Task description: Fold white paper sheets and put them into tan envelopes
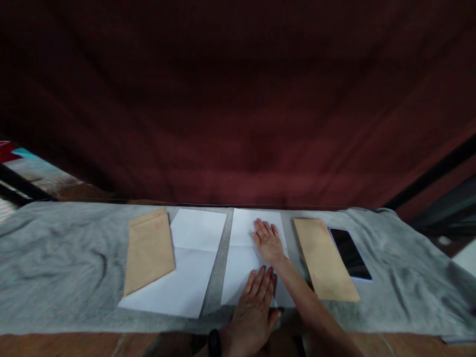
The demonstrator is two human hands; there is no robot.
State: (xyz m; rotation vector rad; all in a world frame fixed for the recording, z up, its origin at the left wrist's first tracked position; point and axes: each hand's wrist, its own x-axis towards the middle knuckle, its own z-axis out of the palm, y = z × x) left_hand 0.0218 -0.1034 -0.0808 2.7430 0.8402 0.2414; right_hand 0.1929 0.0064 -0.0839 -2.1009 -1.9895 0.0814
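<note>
A white rectangular paper sheet (241,255), creased crosswise, reaches almost to the far edge of the grey cloth-covered counter (74,263). I see the left hand (255,307) flat across its near end, the right hand (270,244) farther up, fingers extended.

Cloth (74,263): grey textile, matt, soft-looking; rumpled toward its left and right ends, flatter mid-length. Left sheet (195,272): white paper, matt, smooth apart from one crosswise crease. Right sheet (241,233), spanning far edge to near edge of cloth: white paper, matt, likewise creased across. Left envelope (150,253): brown paper, matt. Right envelope (327,263): brown paper, smooth, matt. Phone (350,254), toward cloth's right end: dark, glossy, glass-like. Curtain (238,124), beyond cloth's far edge: dark red fabric, matt, softly folded.
</note>
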